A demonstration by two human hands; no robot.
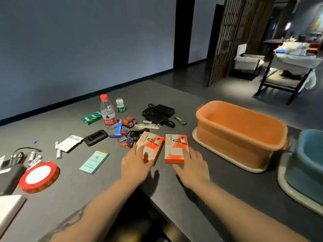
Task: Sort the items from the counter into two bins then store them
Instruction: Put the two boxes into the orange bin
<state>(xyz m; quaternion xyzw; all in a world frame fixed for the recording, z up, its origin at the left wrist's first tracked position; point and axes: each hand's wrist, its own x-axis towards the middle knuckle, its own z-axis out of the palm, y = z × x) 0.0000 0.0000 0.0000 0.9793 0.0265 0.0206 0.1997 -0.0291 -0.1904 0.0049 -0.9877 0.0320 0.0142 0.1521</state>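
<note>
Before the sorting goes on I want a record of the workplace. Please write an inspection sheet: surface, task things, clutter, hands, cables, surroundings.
Surface: dark grey counter, items scattered on its left half.
Task things: two orange boxes side by side; orange bin shows nothing inside, blue bin at the right edge, partly cut off.
Clutter: water bottle, black pouch, bunch of keys, red ribbon roll, batteries.
Hands: left hand rests on the left box, right hand on the right box; fingers flat.
Cables: black cable at far left.
Surroundings: blue-grey wall, wooden lattice screen, chairs beyond.
</note>
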